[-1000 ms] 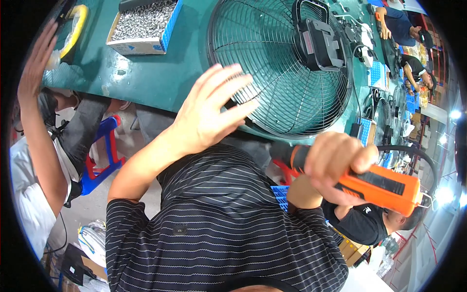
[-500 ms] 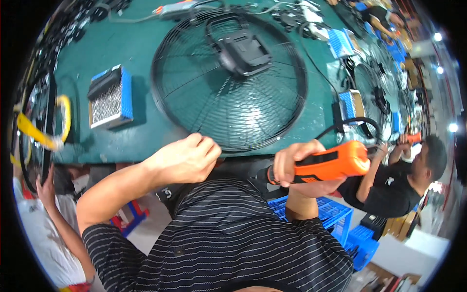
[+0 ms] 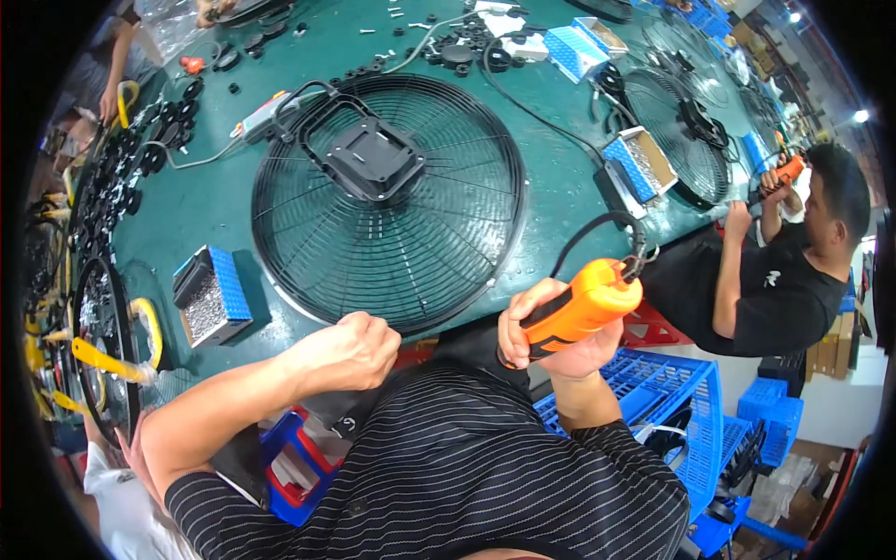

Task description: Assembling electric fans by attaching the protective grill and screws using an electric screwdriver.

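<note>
My right hand (image 3: pixel 537 322) is wrapped round an orange and black power screwdriver (image 3: pixel 597 297), held at the near edge of the table. My left hand (image 3: pixel 350 353) is closed in a fist by the near rim of the fan grille; whatever its fingers hold is hidden. The round black wire fan grille (image 3: pixel 448 224) lies on the table, with a black square motor housing (image 3: pixel 373 157) and a looped black bracket (image 3: pixel 303 121) on it. Left of the grille stands a blue and white box of small screws (image 3: pixel 213 303), a black block at its edge.
A green table (image 3: pixel 201 210) carries scattered black parts (image 3: pixel 168 131) and a corded tool (image 3: pixel 261 117). A second screw box (image 3: pixel 644 163) and another grille (image 3: pixel 667 135) lie right. A co-worker (image 3: pixel 793 280) works there with an orange tool. Blue crates (image 3: pixel 667 387) stand below.
The view has shifted, so the grille appears lower and further left. My left hand stays in a fist, and my right keeps hold of the screwdriver, whose orange end now points more upward.
</note>
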